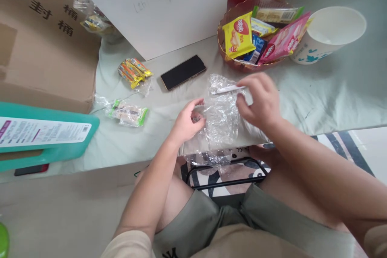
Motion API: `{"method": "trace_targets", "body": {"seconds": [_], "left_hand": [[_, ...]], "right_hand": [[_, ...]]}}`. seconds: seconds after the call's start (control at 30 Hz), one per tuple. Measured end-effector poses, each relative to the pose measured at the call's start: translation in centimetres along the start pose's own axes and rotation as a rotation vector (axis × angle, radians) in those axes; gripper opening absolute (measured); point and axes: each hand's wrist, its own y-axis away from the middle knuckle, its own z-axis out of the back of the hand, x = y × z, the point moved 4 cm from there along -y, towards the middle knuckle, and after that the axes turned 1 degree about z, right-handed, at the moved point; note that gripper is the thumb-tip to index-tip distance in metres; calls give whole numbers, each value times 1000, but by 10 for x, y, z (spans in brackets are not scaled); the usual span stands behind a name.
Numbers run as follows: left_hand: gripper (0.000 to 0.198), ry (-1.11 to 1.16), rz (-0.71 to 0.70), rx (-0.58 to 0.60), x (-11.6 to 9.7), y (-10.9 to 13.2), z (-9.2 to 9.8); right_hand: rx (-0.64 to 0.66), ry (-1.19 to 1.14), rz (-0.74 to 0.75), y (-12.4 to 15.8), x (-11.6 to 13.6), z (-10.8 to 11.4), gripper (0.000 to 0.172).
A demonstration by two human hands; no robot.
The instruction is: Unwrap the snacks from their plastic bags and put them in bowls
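A crinkled clear plastic bag point(223, 113) lies flat on the cloth in front of me, its near end hanging over the table edge. My right hand point(260, 98) pinches a slim white stick-like object point(228, 89) over the bag's upper part; its exact kind is unclear. At the bag's left edge rests my left hand point(190, 121), fingers curved, with a gap between thumb and forefinger. Beyond the bag lies a black phone point(184, 72).
A snack basket point(222, 50) and a white paper cup point(329, 36) stand at the back right. Wrapped snacks point(133, 72) and a green-ended packet point(128, 113) lie left. A cardboard box point(45, 56), white box point(169, 12) and teal container point(84, 137) border the space.
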Motion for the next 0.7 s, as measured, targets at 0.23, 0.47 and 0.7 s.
{"method": "trace_targets", "body": {"seconds": [0.23, 0.47, 0.7], "left_hand": [[61, 33, -17, 22, 4, -1, 2], [51, 111, 63, 38, -2, 2, 7], [46, 18, 54, -263, 5, -5, 23]], "right_hand": [[382, -55, 327, 22, 28, -43, 51], [443, -22, 342, 25, 23, -46, 48], [513, -141, 482, 31, 32, -48, 42]]}}
